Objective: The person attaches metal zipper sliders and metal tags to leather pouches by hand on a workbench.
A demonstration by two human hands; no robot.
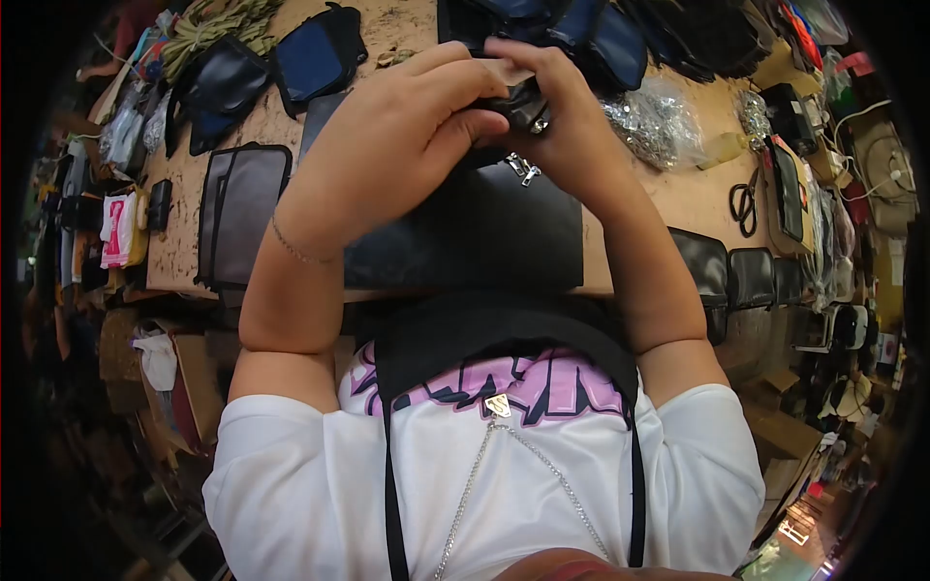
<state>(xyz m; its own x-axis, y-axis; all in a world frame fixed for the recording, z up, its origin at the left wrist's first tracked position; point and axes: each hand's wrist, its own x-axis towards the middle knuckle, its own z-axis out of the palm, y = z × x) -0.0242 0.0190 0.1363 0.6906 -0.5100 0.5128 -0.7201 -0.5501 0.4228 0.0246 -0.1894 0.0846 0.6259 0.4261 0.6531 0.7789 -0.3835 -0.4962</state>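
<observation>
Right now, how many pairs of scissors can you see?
1: the scissors lie on the table, to the right of the right hand. Others may be hidden.

The dark piece (528,100) you hold looks glossy and leather-like, and the zip pulls (524,170) are shiny, silvery metal. Your black sheet (465,242) is smooth with a soft sheen. The bench (712,194) looks like scuffed wood. You have a bag (668,121) of crinkled clear plastic, a matt cloth apron (412,353) and a bright metal necklace (465,499).

Scissors (749,197) on tbl (712,189), R side; pink/wht pkt (118,230) far L; cardbd box (200,380) lower L.
</observation>
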